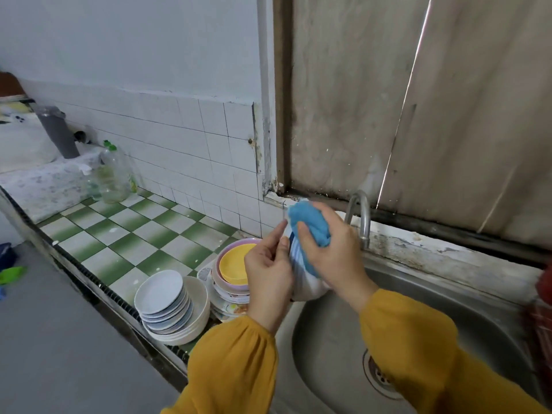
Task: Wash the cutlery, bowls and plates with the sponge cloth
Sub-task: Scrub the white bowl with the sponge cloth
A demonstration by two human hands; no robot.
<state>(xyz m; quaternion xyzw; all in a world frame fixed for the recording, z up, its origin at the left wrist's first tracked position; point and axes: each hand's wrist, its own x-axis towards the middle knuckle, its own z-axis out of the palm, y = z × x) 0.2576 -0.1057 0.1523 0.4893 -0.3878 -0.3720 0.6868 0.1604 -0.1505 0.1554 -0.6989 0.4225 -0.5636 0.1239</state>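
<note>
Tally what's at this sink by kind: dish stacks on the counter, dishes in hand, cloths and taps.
Dish stacks on the counter: 2, the white stack and the yellow-topped stack
Dishes in hand: 1, the striped bowl, held by the left hand
Cloths: 1, the blue sponge cloth, in the right hand
Tap: 1
Total: 5

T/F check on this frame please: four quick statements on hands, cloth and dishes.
1. The right hand presses the blue sponge cloth on the striped dish. True.
2. The left hand rests idle on the counter. False: it grips the striped dish above the sink.
3. The yellow bowl sits inside a pink bowl. True.
4. The stacked white plates lie in the sink. False: they stand on the checkered counter, left of it.
</note>
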